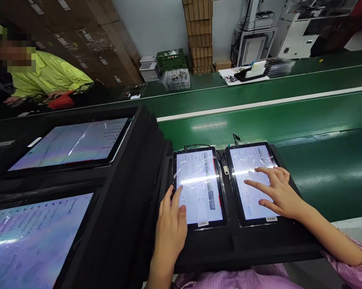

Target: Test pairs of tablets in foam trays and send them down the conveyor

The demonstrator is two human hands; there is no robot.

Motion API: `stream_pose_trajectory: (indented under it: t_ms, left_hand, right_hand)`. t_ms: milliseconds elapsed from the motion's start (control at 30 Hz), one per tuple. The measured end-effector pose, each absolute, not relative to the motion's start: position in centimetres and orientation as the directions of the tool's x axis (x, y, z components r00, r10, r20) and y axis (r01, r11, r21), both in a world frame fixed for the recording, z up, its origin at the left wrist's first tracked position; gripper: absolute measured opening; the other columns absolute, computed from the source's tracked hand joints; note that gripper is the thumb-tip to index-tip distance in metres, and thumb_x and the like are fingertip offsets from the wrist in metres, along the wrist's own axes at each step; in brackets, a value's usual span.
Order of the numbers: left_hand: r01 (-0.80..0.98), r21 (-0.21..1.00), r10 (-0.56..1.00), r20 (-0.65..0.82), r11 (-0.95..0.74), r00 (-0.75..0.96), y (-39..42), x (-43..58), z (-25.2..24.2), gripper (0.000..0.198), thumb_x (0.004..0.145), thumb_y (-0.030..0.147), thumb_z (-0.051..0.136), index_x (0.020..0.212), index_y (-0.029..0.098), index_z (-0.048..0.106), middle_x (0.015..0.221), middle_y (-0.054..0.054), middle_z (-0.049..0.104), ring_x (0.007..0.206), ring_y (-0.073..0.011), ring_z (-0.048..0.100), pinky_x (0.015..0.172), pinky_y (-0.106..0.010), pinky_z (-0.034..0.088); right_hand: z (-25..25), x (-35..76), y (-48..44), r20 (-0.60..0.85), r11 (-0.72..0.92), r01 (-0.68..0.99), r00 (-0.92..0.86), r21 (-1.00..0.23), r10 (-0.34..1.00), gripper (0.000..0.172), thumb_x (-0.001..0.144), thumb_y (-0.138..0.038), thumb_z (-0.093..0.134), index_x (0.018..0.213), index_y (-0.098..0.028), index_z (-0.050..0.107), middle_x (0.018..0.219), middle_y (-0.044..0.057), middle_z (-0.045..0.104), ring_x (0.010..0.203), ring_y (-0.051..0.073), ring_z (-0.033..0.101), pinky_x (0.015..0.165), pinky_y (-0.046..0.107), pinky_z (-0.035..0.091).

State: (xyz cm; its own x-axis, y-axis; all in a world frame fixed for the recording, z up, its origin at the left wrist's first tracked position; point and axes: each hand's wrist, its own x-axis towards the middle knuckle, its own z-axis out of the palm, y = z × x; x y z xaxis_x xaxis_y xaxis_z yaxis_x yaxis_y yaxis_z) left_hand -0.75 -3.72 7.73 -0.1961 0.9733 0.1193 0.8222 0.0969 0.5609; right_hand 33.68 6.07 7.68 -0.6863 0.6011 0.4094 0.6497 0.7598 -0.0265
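Note:
Two lit tablets wrapped in clear film lie side by side in a black foam tray (235,245) in front of me. My left hand (170,226) rests at the lower left edge of the left tablet (200,186), thumb on its screen, fingers along the bezel. My right hand (277,190) lies over the right tablet (253,180) with fingers spread, the index fingertip touching the screen. Neither hand holds anything.
A tall stack of black trays (126,192) at my left carries two more lit tablets (75,142). A green conveyor belt (289,116) runs beyond. A person in a yellow-green jacket (48,76) works at far left. Boxes, crates and machines stand at the back.

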Motion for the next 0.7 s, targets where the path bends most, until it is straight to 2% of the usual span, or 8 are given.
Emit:
stream_pose_trajectory:
  t_ms: [100, 233, 367, 533, 700]
  left_hand:
    - [0.874, 0.479, 0.992, 0.055, 0.077, -0.118, -3.84, -0.48, 8.02, 0.053, 0.100, 0.055, 0.030, 0.145, 0.034, 0.048, 0.157, -0.015, 0.031, 0.143, -0.0379, 0.035, 0.102, -0.062, 0.049]
    - [0.900, 0.436, 0.995, 0.085, 0.017, -0.060, -3.91, -0.30, 7.82, 0.057, 0.098, 0.059, 0.031, 0.149, 0.037, 0.040, 0.158, -0.016, 0.024, 0.144, -0.0399, 0.033, 0.102, -0.066, 0.046]
    - [0.882, 0.470, 0.982, 0.148, 0.033, -0.116, -3.77, -0.44, 7.31, 0.068, 0.098, 0.060, 0.029, 0.157, 0.028, 0.022, 0.156, -0.018, 0.034, 0.142, -0.0355, 0.038, 0.106, -0.063, 0.045]
    - [0.864, 0.498, 0.978, 0.128, 0.078, -0.163, -3.63, -0.69, 7.38, 0.063, 0.098, 0.060, 0.028, 0.150, 0.026, 0.041, 0.154, -0.016, 0.039, 0.139, -0.0337, 0.044, 0.103, -0.057, 0.050]
    - [0.855, 0.514, 0.977, 0.136, 0.070, -0.162, -3.64, -0.67, 7.66, 0.063, 0.100, 0.058, 0.025, 0.155, 0.027, 0.029, 0.154, -0.015, 0.040, 0.140, -0.0324, 0.044, 0.105, -0.058, 0.049]
  right_hand:
    - [7.40, 33.74, 6.07, 0.423, 0.756, 0.654, -0.673, -0.042, 0.606, 0.056, 0.099, -0.060, 0.027, 0.138, -0.034, 0.058, 0.134, 0.014, 0.045, 0.113, 0.031, 0.042, 0.100, 0.054, 0.025]
    - [7.20, 33.85, 6.07, 0.411, 0.756, 0.653, -0.677, -0.046, 0.610, 0.056, 0.099, -0.061, 0.029, 0.139, -0.035, 0.057, 0.134, 0.013, 0.045, 0.113, 0.031, 0.042, 0.101, 0.054, 0.025]
    - [7.48, 33.90, 6.06, 0.385, 0.756, 0.654, -0.692, -0.024, 0.611, 0.056, 0.099, -0.061, 0.028, 0.140, -0.035, 0.056, 0.134, 0.014, 0.045, 0.114, 0.031, 0.041, 0.100, 0.054, 0.025]
    - [7.65, 33.80, 6.08, 0.366, 0.759, 0.651, -0.702, -0.017, 0.611, 0.054, 0.098, -0.061, 0.031, 0.138, -0.036, 0.058, 0.135, 0.014, 0.045, 0.117, 0.033, 0.039, 0.100, 0.055, 0.024]
    - [7.61, 33.70, 6.00, 0.424, 0.750, 0.660, -0.670, -0.033, 0.609, 0.055, 0.098, -0.060, 0.031, 0.136, -0.034, 0.060, 0.133, 0.014, 0.046, 0.113, 0.032, 0.041, 0.099, 0.055, 0.025]
